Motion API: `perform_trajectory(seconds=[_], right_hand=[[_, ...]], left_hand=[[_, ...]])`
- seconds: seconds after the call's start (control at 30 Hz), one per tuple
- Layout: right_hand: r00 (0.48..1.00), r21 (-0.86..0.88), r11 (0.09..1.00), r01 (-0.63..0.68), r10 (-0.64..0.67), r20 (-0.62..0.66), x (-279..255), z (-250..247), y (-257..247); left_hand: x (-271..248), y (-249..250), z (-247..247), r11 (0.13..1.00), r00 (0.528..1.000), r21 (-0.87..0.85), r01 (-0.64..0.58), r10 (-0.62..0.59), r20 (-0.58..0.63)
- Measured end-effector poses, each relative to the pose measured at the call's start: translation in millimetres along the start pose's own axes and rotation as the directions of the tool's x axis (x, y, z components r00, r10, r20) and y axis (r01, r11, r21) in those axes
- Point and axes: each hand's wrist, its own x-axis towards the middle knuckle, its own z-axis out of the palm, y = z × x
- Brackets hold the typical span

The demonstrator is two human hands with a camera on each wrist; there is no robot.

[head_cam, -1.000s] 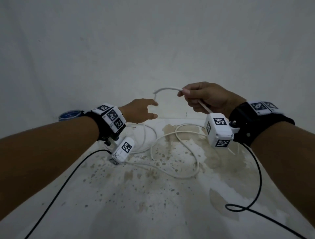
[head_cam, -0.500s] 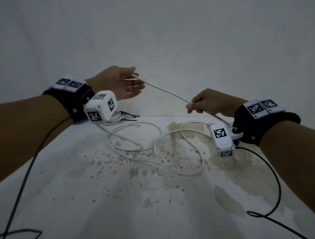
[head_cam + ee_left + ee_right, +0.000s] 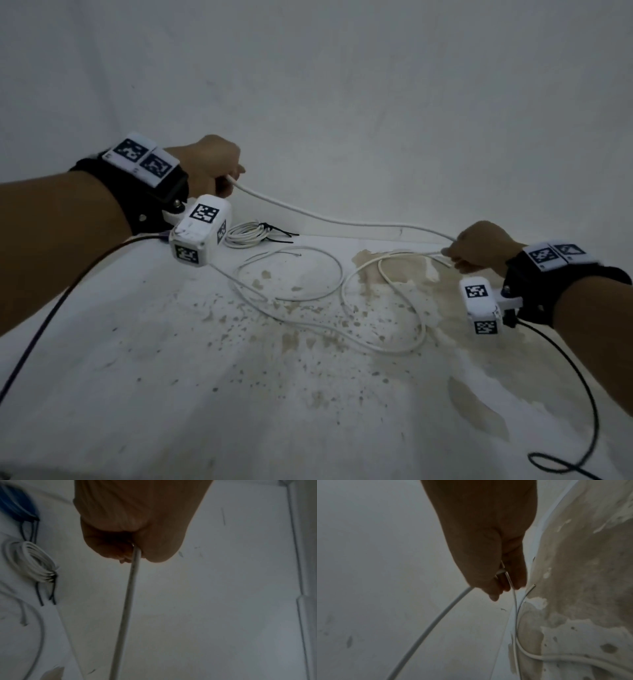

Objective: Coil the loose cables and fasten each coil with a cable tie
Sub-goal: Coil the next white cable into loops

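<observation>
Left hand (image 3: 209,164) raised, fingers fisted round end of white cable (image 3: 342,221), likely anchoring start of first loop. Just below, finished coil (image 3: 245,234) already bound with black cable tie (image 3: 274,230), parked near wall, clear of work. Cable span sags to right hand (image 3: 479,248), fingers pinching it; slack loops lie on stained table (image 3: 239,394). Near half of table offers coiling room.

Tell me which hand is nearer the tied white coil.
Left. The left hand holds cable just above the tied white coil; the right hand is far across the table.
</observation>
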Motion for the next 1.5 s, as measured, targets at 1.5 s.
perform_trajectory(seconds=[1.5], right_hand=[[0.874,0.808,0.583,-0.084,-0.347,0.341,-93.8,22.0,-175.3]], left_hand=[[-86.2,23.0,41.3,0.237,0.553,0.508,-0.828,0.494,0.671]])
